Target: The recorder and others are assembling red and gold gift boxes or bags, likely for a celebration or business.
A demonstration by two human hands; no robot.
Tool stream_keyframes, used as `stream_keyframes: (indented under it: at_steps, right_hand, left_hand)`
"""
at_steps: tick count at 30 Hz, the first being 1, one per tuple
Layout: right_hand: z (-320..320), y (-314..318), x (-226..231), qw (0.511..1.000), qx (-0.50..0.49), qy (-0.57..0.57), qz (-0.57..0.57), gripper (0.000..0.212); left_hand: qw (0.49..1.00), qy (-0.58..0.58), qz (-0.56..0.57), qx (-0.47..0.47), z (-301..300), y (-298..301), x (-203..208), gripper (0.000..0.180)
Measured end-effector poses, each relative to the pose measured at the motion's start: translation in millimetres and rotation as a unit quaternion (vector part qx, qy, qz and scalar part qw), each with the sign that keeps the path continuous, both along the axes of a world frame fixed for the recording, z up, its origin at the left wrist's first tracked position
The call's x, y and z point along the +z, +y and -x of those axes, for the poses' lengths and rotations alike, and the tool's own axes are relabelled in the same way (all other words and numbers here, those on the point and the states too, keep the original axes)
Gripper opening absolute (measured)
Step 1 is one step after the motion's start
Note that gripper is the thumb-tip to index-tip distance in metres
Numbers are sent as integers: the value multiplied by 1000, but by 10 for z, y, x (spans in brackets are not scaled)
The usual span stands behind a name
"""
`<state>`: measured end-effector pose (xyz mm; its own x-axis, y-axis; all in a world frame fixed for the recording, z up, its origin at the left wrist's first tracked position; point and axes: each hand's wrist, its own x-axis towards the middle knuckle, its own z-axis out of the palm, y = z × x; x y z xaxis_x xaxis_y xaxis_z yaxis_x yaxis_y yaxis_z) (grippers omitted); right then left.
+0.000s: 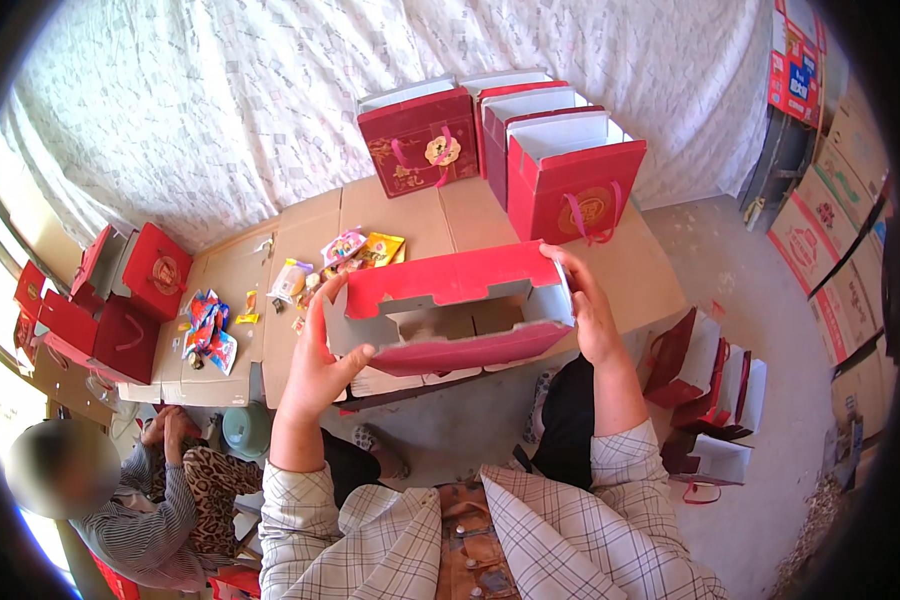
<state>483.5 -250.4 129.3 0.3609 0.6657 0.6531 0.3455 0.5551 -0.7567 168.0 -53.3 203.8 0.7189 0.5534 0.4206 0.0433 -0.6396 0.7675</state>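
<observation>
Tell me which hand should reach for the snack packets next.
Left, probably. The left hand grips the red box at the end nearest the snack packets; the right hand holds the far end.

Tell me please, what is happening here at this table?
A person holds a red gift box in the air with both hands: the left hand grips its left end, the right hand its right end. The box looks open and empty. Below is a cardboard table with small snack packets and upright red gift bags at the back. Another person sits at lower left.
</observation>
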Motion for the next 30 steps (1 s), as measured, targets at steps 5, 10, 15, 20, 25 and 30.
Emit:
stream_keyframes:
  at_steps: [5, 10, 15, 20, 25, 30]
  right_hand:
    - [-9, 46, -31, 1000, 3, 2, -16, 46]
    - [2, 51, -31, 1000, -3, -3, -11, 42]
    - [-19, -27, 100, 999, -7, -35, 12, 37]
    - [-38, -57, 281, 981, -79, -174, 32, 36]
    - [17, -64, 399, 967, -107, -225, 51, 35]
    - [29, -1, 550, 944, -136, -295, 55, 25]
  left_hand:
    - [998, 17, 3, -62, 86, 34, 46, 100]
    - [998, 37, -21, -45, 83, 25, 19, 96]
    - [992, 69, -88, -56, 118, 66, 54, 73]
    - [985, 90, -142, -34, 124, 43, 80, 59]
    - [983, 97, -153, -29, 154, 41, 110, 56]
    - [976, 107, -190, -28, 185, 72, 128, 54]
